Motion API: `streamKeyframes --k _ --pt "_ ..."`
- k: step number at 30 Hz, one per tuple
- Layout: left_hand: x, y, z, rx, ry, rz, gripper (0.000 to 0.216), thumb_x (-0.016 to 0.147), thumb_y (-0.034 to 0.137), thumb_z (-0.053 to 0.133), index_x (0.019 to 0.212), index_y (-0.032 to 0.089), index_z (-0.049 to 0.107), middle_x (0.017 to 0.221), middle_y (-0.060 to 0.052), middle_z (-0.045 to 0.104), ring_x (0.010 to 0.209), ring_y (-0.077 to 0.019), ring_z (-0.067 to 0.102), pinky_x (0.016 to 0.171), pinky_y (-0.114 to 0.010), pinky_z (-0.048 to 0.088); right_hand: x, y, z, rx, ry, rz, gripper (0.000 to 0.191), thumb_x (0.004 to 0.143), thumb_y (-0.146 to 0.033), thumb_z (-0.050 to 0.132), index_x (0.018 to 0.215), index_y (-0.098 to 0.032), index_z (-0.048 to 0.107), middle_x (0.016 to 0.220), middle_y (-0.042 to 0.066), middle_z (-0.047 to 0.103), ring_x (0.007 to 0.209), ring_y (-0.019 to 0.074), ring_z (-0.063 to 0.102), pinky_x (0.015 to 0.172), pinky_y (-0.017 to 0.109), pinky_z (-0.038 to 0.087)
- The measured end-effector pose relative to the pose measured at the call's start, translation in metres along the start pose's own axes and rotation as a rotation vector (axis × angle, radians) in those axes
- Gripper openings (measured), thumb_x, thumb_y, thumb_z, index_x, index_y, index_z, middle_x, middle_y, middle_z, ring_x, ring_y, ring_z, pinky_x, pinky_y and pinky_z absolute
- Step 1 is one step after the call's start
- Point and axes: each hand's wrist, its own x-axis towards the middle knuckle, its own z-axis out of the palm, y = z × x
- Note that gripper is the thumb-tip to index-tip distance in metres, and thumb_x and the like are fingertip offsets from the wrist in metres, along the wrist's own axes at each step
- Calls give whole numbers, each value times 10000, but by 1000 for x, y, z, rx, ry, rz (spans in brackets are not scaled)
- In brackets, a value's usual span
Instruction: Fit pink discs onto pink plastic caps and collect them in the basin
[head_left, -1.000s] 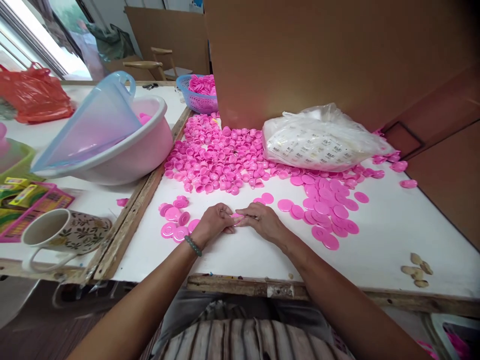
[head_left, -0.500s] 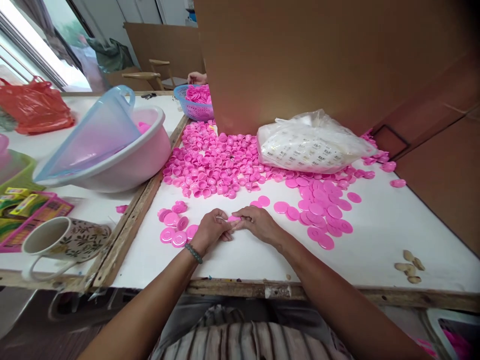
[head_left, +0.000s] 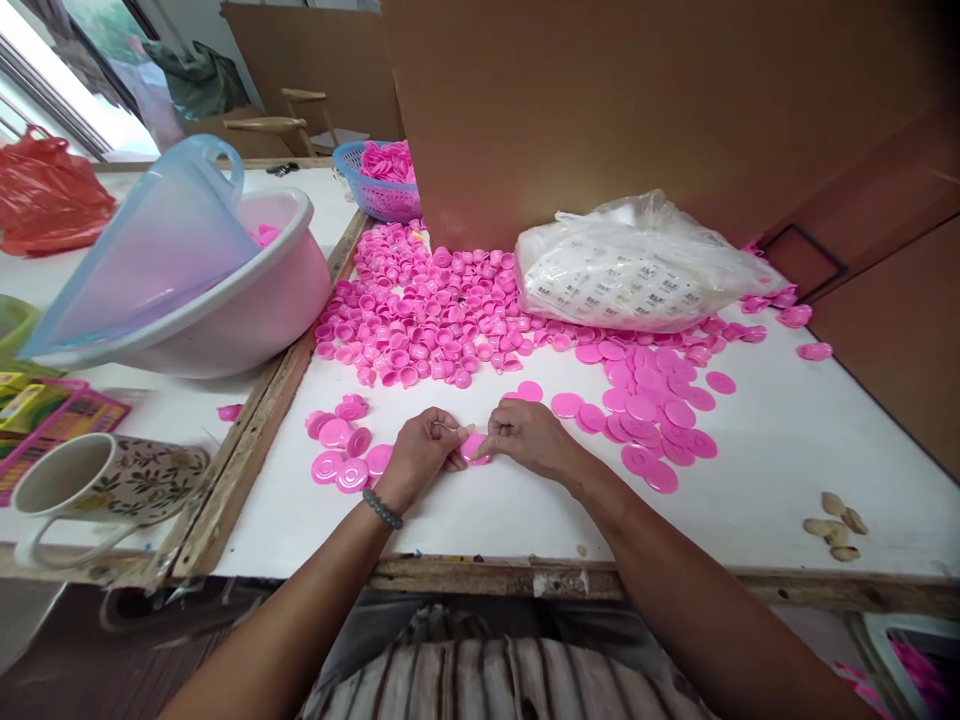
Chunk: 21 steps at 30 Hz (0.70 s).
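My left hand point(head_left: 426, 452), with a beaded bracelet on the wrist, pinches the left edge of a pink toy saucer point(head_left: 475, 449) just over the white table point(head_left: 517, 530). On the saucer's right edge are the closed fingers of my right hand point(head_left: 526, 436). A few pink saucers point(head_left: 335, 433) lie left of my hands, some showing raised rings. To the right spreads a loose pile of flat pink saucers point(head_left: 641, 408). Beyond my hands many small pink toy cups point(head_left: 420, 320) are heaped.
A clear bag of printed white labels or packets point(head_left: 622, 285) rests behind the saucers, against tall cardboard point(head_left: 600, 110). Left, past a wooden edge strip point(head_left: 247, 450), stand a large basin point(head_left: 300, 270) and a floral mug point(head_left: 67, 480). Peanuts point(head_left: 836, 530) lie front right.
The saucer between my hands has tilted, so more of its face shows. My right fingers have curled in more. The camera view has shifted slightly, and the person's hand at the far basket is out of view.
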Motion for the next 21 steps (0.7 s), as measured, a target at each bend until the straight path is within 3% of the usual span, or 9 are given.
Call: streamKeyframes --k 4,8,16,21 --pt "-1 -2 0 4 -16 37 317 617 334 719 713 135 492 489 42 562 413 -68 519 431 -172 432 -1 -1 4 -55 -55 -39 299 753 -374 611 570 -149 540 608 -19 495 593 85 411 528 209 247" --pt "0 2 0 75 -36 -29 347 591 356 737 700 134 493 490 28 564 415 -92 541 417 -193 441 -1 -1 5 -62 -104 -17 351 772 -409 568 544 -150 506 594 -24 486 580 80 400 528 211 239" --pt "2 11 1 124 -66 -107 371 577 366 748 648 139 464 443 18 551 393 -107 546 394 -199 444 8 -4 1 22 -274 247 492 661 -575 575 449 -155 431 472 -50 358 477 66 311 469 234 174" --pt "-1 6 3 106 -58 -55 362 602 388 725 667 145 464 452 20 560 399 -103 546 399 -191 434 4 0 0 70 -213 188 463 637 -561 599 478 -153 453 498 -56 376 494 61 324 475 223 183"
